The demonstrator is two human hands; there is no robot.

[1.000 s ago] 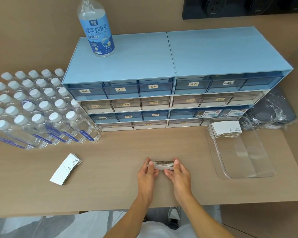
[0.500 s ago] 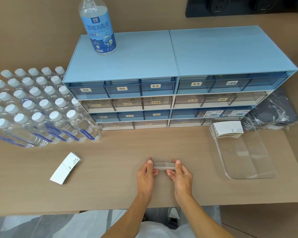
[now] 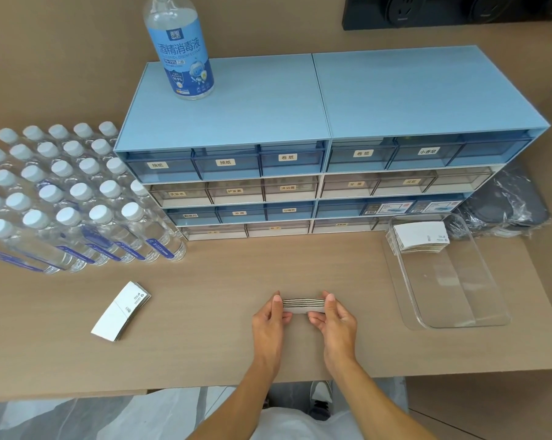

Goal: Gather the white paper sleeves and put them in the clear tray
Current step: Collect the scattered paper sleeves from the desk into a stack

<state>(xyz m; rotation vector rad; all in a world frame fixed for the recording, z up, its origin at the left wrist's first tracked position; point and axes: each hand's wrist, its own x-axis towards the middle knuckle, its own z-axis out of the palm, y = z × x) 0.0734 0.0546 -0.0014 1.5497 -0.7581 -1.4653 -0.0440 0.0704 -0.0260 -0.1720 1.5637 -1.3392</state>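
Observation:
A small stack of white paper sleeves (image 3: 303, 305) stands on edge on the table near its front, squeezed from both ends. My left hand (image 3: 269, 322) grips the stack's left end and my right hand (image 3: 335, 322) grips its right end. A second stack of white sleeves (image 3: 122, 311) lies flat on the table to the left, apart from my hands. The clear tray (image 3: 459, 312) sits at the right, and a third stack of sleeves (image 3: 419, 236) rests in its far end.
A blue drawer cabinet (image 3: 300, 138) fills the back of the table, with a disinfectant bottle (image 3: 181, 46) on top. Several capped water bottles (image 3: 71, 198) crowd the left side. A dark item in a plastic wrapper (image 3: 506, 208) lies behind the tray.
Both hands stay on the held stack, which has barely shifted. The camera view has tilted slightly.

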